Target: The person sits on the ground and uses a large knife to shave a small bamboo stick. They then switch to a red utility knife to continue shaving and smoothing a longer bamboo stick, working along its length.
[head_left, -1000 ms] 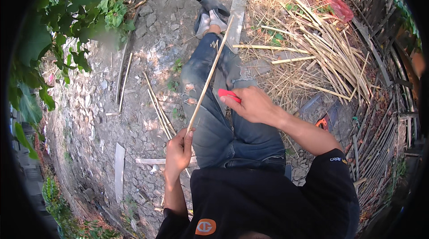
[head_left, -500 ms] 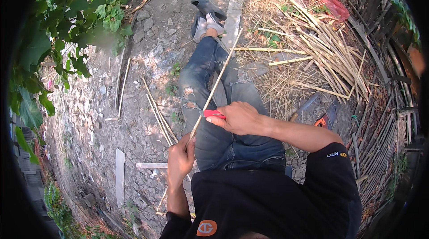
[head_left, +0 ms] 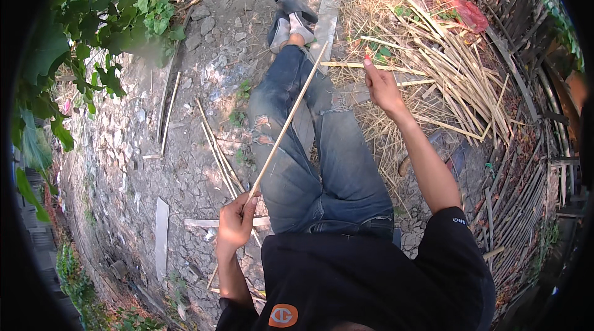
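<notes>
My left hand [head_left: 235, 222] is closed round the lower end of a long, thin bamboo strip [head_left: 289, 117]. The strip slants up and away across my jeans, its far tip near my shoes. Out to the right, away from the strip, my right hand [head_left: 383, 89] is closed on a red-handled knife [head_left: 367, 57]. Only a bit of red shows above my thumb; the blade cannot be made out now. Under that hand lie loose straw-coloured shavings [head_left: 377, 130].
A heap of split bamboo strips [head_left: 458, 71] lies at the right, with a red plastic bag [head_left: 467, 14] beyond it. A plank [head_left: 330, 9] runs past my shoes [head_left: 291, 18]. More strips [head_left: 213, 145] lie left of my legs. Leafy branches [head_left: 68, 40] hang at the upper left.
My right hand has moved off the strip, away and to the right, taking the red-handled knife along. My left hand has shifted slightly down and left, still gripping the strip.
</notes>
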Available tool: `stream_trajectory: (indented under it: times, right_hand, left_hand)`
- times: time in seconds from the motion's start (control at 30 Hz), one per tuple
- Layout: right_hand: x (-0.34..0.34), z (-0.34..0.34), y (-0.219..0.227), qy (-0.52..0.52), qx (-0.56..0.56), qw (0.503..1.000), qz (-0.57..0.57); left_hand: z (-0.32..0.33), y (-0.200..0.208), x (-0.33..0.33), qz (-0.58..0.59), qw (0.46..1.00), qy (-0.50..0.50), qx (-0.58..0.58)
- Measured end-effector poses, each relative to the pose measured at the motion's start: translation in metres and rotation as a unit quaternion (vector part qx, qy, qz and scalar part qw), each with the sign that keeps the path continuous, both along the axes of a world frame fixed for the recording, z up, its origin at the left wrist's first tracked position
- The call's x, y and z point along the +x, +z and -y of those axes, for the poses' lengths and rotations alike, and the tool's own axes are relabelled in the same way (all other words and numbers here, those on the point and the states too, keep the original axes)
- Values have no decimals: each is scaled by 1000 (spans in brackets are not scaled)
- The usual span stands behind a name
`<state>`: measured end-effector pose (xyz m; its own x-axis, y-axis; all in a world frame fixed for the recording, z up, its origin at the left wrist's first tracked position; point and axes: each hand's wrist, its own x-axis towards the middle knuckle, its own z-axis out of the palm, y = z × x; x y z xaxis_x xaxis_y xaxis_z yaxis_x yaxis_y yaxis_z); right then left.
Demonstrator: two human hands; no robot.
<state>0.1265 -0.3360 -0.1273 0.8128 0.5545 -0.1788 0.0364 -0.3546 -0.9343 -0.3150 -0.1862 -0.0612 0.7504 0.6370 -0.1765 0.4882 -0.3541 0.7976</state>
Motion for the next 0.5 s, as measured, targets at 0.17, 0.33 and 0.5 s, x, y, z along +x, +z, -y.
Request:
stream_trajectory:
  times: [0.17,0.33,0.5]
  right_hand:
    - [-58,-33,46,49,140,985,-92]
    - [-76,-49,48,67,229,958,-158]
    - [-121,-59,36,157,237,958,-28]
  left_hand:
    - [3,-1,20,30,998,-47,13]
    - [10,10,32,-20,998,-65,1]
    - [14,6,36,22,996,-48,-69]
